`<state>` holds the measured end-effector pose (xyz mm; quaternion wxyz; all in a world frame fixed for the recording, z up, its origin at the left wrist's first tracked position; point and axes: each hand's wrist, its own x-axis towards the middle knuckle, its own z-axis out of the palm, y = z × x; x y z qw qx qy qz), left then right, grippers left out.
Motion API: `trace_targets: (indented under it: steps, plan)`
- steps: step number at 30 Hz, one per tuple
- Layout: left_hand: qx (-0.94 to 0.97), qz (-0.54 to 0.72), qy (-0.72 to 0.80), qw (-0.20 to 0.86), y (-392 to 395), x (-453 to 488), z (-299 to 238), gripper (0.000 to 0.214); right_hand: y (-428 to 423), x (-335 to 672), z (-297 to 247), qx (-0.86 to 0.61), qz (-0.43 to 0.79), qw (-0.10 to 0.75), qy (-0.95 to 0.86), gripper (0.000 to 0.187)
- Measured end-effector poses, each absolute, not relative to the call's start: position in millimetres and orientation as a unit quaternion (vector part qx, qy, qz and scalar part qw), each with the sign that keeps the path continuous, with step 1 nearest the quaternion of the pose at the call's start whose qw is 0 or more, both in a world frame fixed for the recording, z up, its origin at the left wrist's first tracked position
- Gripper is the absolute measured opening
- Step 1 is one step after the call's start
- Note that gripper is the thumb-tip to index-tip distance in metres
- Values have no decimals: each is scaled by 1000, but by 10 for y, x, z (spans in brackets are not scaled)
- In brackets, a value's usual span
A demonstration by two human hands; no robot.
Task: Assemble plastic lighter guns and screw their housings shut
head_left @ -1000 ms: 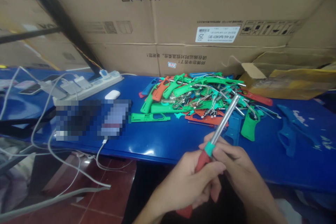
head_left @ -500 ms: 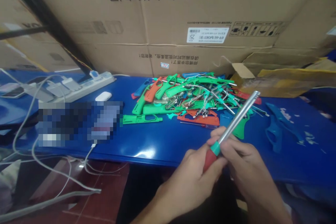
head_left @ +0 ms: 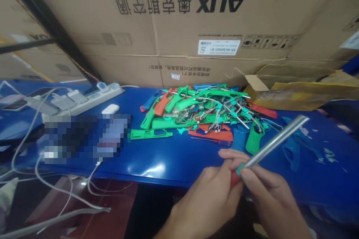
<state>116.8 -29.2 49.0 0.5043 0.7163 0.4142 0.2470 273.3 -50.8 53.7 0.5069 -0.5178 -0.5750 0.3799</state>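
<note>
A stick lighter (head_left: 276,142) with a silver metal tube, a green collar and a red handle is held between my two hands above the table's front edge. My left hand (head_left: 209,190) wraps round the red handle, most of which it hides. At the green collar and the base of the tube, my right hand (head_left: 269,186) is closed with its thumb pressed against it. The tube tilts up to the right. Beyond the hands lies a pile of green and orange lighter shells (head_left: 193,110), tangled with metal tubes and white wires.
A screwdriver (head_left: 224,142) lies before the pile. Blue lighter shells (head_left: 291,153) rest on the blue table (head_left: 146,162) at right. To the left are a power strip (head_left: 84,101), a white case (head_left: 110,109) and cables. Behind stand a large carton (head_left: 179,26) and a torn box (head_left: 297,93).
The lighter's tube has swung right and down, lying flatter than before. Both hands have shifted slightly right and down with it, keeping their hold. The camera view has tilted a little upward.
</note>
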Motion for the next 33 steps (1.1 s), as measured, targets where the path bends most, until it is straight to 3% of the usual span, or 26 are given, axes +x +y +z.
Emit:
trace_targets:
  steps: [3,5,8,12,17,20,25,29,33]
  plan:
    - [701,240,405,536,-262,1130,590,50,-479,2790,543,-513,385,539,-545,15]
    - [671,236,391,583,-273,1088,599,52,-423,2830,556,-504,358,618,-486,11]
    - [604,214,345,686,-350,1051,476,37,-330,2870,539,-519,297,690,-408,13]
    - [475,300,311,767,-439,1040,263,32,-276,2842,460,-558,386,589,-440,33]
    - [369,324,138,860,-361,926,257,37,-234,2685,557,-369,642,427,-519,51]
    - [322,289,43,901,-308,929,249,41,-165,2590,654,-303,682,444,-496,50]
    - [298,387,11,872,-338,1156,90,45,-29,2405,678,-370,648,538,-393,44]
    - [283,428,66,856,-362,1236,72,37,1,2257,676,-418,645,505,-393,45]
    - [299,370,81,876,-346,1106,185,29,-100,2271,583,-457,604,456,-467,45]
